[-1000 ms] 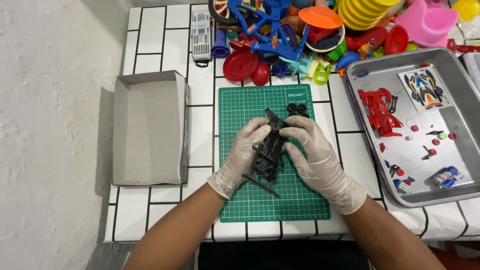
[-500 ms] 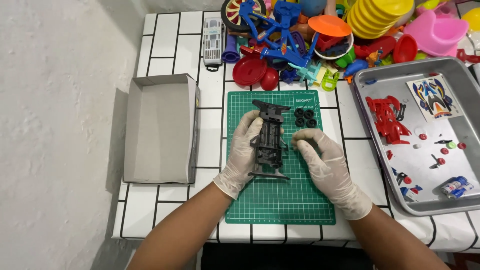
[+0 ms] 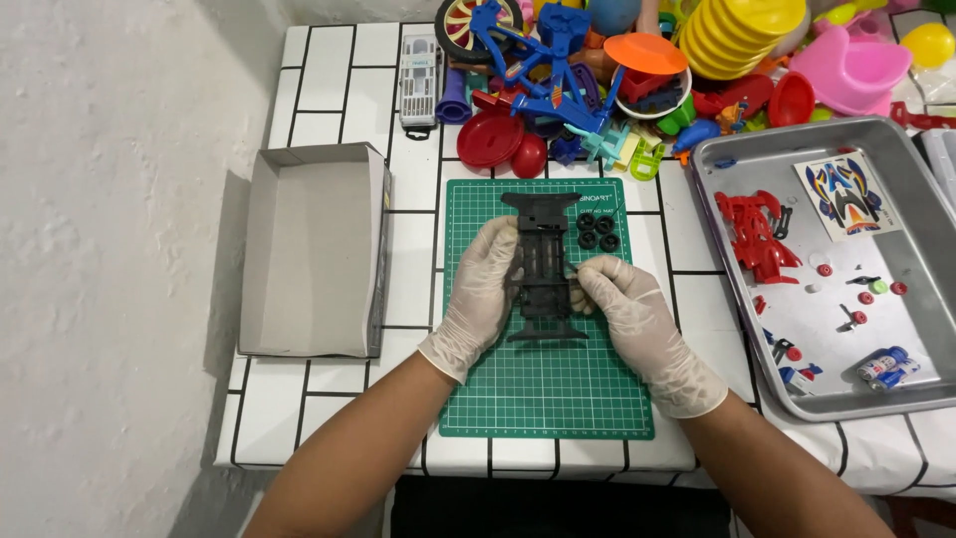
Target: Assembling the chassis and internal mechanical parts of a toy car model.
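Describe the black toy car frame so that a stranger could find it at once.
Find the green cutting mat at the middle of the white tiled table. On its upper half lies the black toy car frame, flat, between the gloved left hand and right hand. It is long and ladder-like, unlike the four small black tyres beside it.

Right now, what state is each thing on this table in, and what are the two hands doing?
Black toy car chassis: flat on the green cutting mat, unfinished, no wheels on.
Left hand: gloved, gripping the chassis's left side.
Right hand: gloved, fingers at the chassis's right side.
Four black tyres: loose, clustered on the mat.
Cardboard box: open, empty.
Metal tray: holds a red car body and small loose parts.
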